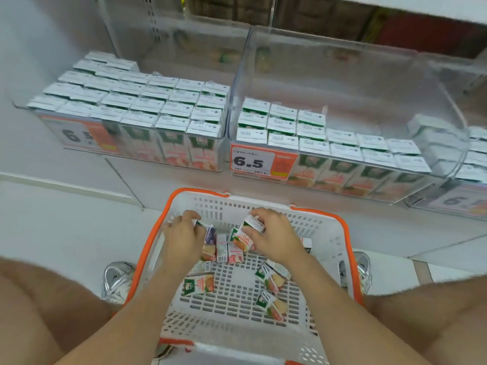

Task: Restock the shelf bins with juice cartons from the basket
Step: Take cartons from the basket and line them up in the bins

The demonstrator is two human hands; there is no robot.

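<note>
1 carton (246, 236) in right hand (275, 239); left hand (181, 239) mostly hides its carton (199, 224)

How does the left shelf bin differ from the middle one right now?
The left bin is packed with cartons from its front far toward the back; the middle bin has only two or three front rows, the rest bare. The left bin's price tag is blurred; the middle bin's price tag clearly reads 6.5. Both are clear plastic and hold upright white-topped cartons.

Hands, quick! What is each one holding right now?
Left hand: grips a small carton, mostly hidden.
Right hand: grips an orange juice carton.
</note>
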